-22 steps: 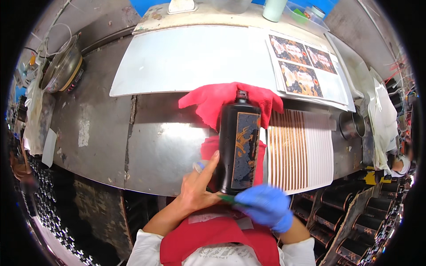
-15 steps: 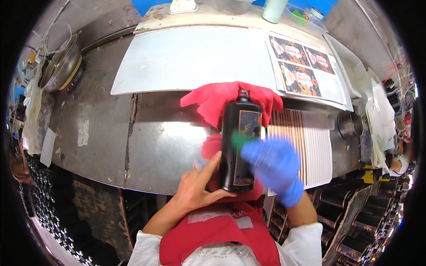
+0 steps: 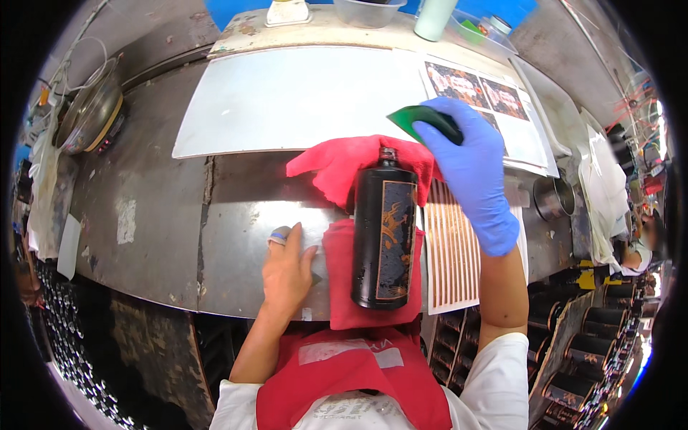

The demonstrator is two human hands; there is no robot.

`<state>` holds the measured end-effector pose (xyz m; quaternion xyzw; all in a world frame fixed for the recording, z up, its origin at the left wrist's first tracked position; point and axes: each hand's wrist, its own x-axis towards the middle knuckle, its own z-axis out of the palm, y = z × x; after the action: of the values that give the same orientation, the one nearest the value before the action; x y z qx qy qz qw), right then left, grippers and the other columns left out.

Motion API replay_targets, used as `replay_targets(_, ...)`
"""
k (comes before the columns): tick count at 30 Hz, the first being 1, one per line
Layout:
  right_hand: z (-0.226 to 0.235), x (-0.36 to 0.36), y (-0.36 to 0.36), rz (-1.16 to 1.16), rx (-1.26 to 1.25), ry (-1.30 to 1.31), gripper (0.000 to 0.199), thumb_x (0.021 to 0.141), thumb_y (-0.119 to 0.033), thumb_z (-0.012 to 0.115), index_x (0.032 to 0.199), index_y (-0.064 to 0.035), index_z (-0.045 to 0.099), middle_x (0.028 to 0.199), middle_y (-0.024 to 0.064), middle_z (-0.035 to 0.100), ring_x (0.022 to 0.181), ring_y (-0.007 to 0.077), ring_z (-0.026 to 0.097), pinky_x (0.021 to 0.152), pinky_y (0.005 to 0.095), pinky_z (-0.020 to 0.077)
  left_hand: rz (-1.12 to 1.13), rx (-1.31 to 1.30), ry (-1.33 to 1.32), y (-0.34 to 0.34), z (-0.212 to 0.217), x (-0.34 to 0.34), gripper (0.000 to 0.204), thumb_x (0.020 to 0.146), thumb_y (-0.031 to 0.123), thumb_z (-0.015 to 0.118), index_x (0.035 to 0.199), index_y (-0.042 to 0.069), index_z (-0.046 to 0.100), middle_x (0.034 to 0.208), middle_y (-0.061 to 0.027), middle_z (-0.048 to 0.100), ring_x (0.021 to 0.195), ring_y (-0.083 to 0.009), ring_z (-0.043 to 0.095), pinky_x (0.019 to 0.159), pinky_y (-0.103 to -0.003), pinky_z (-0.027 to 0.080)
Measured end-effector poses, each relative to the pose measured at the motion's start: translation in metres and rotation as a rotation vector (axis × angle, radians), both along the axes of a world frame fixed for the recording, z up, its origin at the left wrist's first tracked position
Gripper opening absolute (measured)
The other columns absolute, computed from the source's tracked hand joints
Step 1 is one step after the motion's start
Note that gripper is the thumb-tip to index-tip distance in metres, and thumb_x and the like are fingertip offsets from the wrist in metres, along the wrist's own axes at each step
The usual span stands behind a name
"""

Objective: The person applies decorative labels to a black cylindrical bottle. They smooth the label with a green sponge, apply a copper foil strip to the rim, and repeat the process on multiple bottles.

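Observation:
A black bottle [image 3: 365, 236] with an open neck and a gold-edged label [image 3: 395, 251] lies on its back on red cloth, its neck pointing away from me. Bunched red cloth [image 3: 330, 170] props the neck end, and folded red cloth [image 3: 340, 276] lies under the body. My bare left hand [image 3: 288, 269], with a band around one finger, is over the metal table to the left, apart from the bottle, its fingers spread and holding nothing. In a blue glove, my right hand [image 3: 469, 154] grips a green scraper [image 3: 414, 119] beyond the bottle's neck, above the white board.
A white board [image 3: 287, 97] spans the table's [image 3: 143, 186] far side, with printed picture sheets [image 3: 507, 100] on its right. A sheet of brown strips [image 3: 451, 251] lies right of the bottle. A metal cup [image 3: 553, 197] stands farther right, a metal bowl [image 3: 89, 115] far left.
My right hand has lifted the scraper off the label and carried it away from me, beyond the neck. My left hand has let go of the bottle and moved left.

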<state>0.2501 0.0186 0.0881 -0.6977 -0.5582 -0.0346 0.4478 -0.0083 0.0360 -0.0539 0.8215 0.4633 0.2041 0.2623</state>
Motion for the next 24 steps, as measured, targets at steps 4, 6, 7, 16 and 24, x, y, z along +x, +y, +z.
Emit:
replay_targets(4, -0.02, 0.04, -0.07, -0.033, 0.057, 0.603, 0.024, 0.078, -0.008, 0.061, 0.101, -0.002, 0.055, 0.094, 0.0029, 0.058, 0.085, 0.0109, 0.055, 0.077, 0.0239, 0.0442, -0.075, -0.123, -0.202, -0.005, 0.007, -0.007, 0.052, 0.08, 0.02, 0.065, 0.125, 0.002, 0.047, 0.117, -0.0256, 0.05, 0.107, -0.0397, 0.048, 0.09, -0.042, 0.04)
replay_targets(6, -0.049, 0.066, -0.125, -0.189, 0.156, 0.868, 0.019, 0.081, -0.012, 0.062, 0.095, -0.0013, 0.057, 0.09, 0.0015, 0.057, 0.08, 0.0084, 0.053, 0.07, 0.022, 0.0428, -0.169, -0.111, -0.322, -0.01, 0.034, -0.005, 0.066, 0.076, 0.027, 0.07, 0.129, 0.0, 0.043, 0.123, -0.0243, 0.048, 0.114, -0.0389, 0.046, 0.096, -0.042, 0.035)
replay_targets(7, -0.063, 0.075, -0.16, -0.338, 0.217, 0.972, 0.017, 0.082, -0.015, 0.062, 0.091, -0.0012, 0.058, 0.084, 0.0009, 0.056, 0.074, 0.0073, 0.052, 0.065, 0.0212, 0.0421, -0.306, -0.092, -0.392, -0.012, 0.039, -0.003, 0.087, 0.067, 0.038, 0.078, 0.132, -0.003, 0.038, 0.129, -0.0259, 0.042, 0.118, -0.0398, 0.042, 0.099, -0.043, 0.033)
replay_targets(16, -0.153, 0.02, -0.294, -1.153, -0.508, 0.282, 0.04, 0.068, -0.031, 0.079, 0.071, -0.0027, 0.052, 0.064, 0.0003, 0.05, 0.057, 0.0103, 0.045, 0.053, 0.0262, 0.0397, -0.506, -0.365, -0.537, -0.039, 0.052, 0.039, 0.129, 0.047, 0.026, 0.09, 0.141, -0.005, 0.007, 0.123, -0.0197, 0.049, 0.109, -0.0289, 0.053, 0.092, -0.035, 0.04)
replay_targets(24, -0.139, 0.01, -0.321, -0.892, -0.117, 1.279, 0.036, 0.07, -0.009, 0.07, 0.103, -0.0004, 0.059, 0.069, -0.0011, 0.055, 0.056, 0.006, 0.048, 0.049, 0.0192, 0.0368, -0.554, -0.192, -0.46, -0.033, 0.047, 0.037, 0.125, 0.049, 0.018, 0.089, 0.141, -0.005, 0.009, 0.126, -0.0206, 0.047, 0.111, -0.0296, 0.051, 0.094, -0.035, 0.039)
